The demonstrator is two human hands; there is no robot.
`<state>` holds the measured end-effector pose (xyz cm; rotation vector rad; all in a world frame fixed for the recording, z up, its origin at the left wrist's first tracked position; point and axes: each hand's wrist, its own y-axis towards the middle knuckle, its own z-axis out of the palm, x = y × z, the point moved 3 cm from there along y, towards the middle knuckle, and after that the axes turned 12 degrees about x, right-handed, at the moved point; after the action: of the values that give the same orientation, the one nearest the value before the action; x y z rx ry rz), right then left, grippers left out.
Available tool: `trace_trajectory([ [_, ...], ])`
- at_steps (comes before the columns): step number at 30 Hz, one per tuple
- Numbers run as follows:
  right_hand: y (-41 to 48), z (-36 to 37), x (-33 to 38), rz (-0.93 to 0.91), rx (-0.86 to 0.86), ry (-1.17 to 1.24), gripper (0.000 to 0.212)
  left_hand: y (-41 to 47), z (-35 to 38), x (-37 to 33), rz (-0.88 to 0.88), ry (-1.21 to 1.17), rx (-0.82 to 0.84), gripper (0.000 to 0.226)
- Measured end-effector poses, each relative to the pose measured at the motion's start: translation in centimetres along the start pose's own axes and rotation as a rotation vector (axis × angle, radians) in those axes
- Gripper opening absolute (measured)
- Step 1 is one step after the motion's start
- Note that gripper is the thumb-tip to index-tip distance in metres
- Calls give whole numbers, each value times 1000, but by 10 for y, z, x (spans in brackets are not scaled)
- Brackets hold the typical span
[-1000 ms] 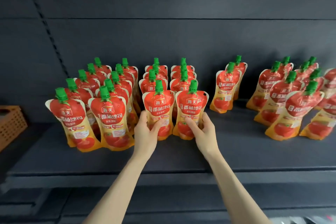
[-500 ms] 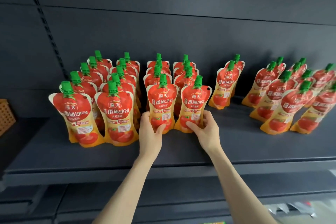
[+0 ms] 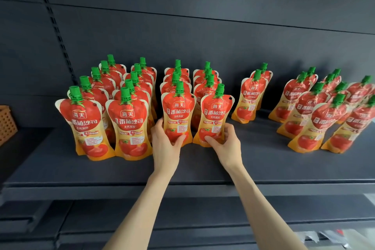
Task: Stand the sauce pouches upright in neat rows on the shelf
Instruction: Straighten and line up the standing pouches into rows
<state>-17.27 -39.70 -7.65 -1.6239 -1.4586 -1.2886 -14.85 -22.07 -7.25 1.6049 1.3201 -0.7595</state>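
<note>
Both hands are on the job. The left hand [image 3: 164, 146] grips the lower part of one front pouch [image 3: 178, 111], fingers up its outer edge and thumb across the printed face. The right hand [image 3: 225, 144] pinches the bottom of the neighbouring front pouch [image 3: 216, 113] the same way, thumb in front.

And they haven't let go: over the last second both grips stay put and the two pouches barely shift on the shelf [image 3: 182, 168]; only the view swings a touch. So I'd call this a fine nudge, squaring the pair off. The right-hand one still leans a little away from its partner, cap tipped outward, so it isn't settled yet.

Both stand further back than the fronts of the two full rows [image 3: 127, 119] just left of the left hand.

Behind the grip each held pouch heads its own row, and there I get green caps and little else, so no confident count. The palms cover both bases; whether they sit flat, I can't tell.

Off to the right of the right hand a short pair [image 3: 251, 95] stands apart, then a leaning cluster [image 3: 316, 111], blurred and cut by the frame. Far left, an orange basket [image 3: 6, 124] is only a sliver.
</note>
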Motion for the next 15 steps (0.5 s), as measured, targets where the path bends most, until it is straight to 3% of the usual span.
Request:
trace_trajectory([
  [15, 3, 5, -2, 22, 51, -86, 55, 1, 2, 3, -12, 140, -36, 62],
])
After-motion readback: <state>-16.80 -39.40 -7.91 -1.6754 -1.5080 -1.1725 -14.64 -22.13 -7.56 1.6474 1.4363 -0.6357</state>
